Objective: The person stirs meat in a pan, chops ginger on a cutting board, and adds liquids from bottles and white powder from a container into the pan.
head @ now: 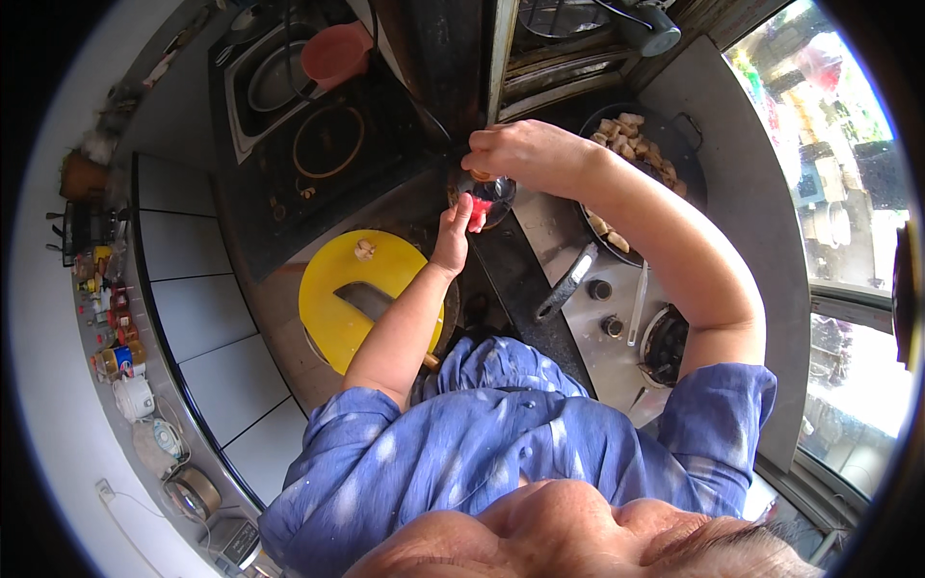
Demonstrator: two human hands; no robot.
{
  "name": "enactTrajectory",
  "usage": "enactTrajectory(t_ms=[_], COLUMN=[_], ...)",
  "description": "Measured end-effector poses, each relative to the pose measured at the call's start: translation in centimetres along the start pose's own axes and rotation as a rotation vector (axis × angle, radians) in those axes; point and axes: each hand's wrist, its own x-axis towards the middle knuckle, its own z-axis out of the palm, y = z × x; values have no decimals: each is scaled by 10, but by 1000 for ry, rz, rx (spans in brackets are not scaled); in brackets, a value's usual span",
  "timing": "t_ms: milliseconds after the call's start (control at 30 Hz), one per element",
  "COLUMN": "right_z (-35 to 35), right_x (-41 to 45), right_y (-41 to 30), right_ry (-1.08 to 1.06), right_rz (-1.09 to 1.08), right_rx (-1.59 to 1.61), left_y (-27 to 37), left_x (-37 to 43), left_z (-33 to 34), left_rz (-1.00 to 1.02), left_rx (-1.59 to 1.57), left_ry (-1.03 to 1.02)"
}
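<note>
My left hand is closed around a red-labelled container, perhaps a bottle or jar, its thumb pointing up. Just above it is my right hand, fingers curled down over the container's top. A small orange-brown piece shows under those fingers; whether they grip it is hidden. Behind the container is a dark, glossy round thing that I cannot make out. To the right, under my right forearm, a dark frying pan holds several browned chunks of food. Its handle points toward me.
On a yellow round cutting board lie a cleaver and a small pale lump. A gas stove with knobs and a second burner is at right. A pink basin stands by the sink. A window is far right.
</note>
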Motion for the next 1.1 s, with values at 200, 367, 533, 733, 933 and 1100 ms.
enactTrajectory(t_ms=[200, 367, 533, 733, 933, 1100], right_z=[26, 9, 8, 49, 32, 12], right_x=[6, 13, -2, 3, 14, -7], right_y=[-17, -32, 0, -9, -6, 4], right_ry=[213, 32, 138, 327, 169, 223], right_rz=[180, 370, -37, 171, 116, -338], right_rx=[-240, -350, -462, -368, -451, -402], left_y=[-4, 1, 2, 2, 5, 31], left_x=[2, 2, 4, 5, 6, -10], left_z=[-1, 2, -3, -3, -10, -2], left_rz=[17, 18, 14, 12, 41, 68], left_rx=[-2, -2, 39, 105, 116, 219], left_ry=[5, 5, -37, -16, -75, -45])
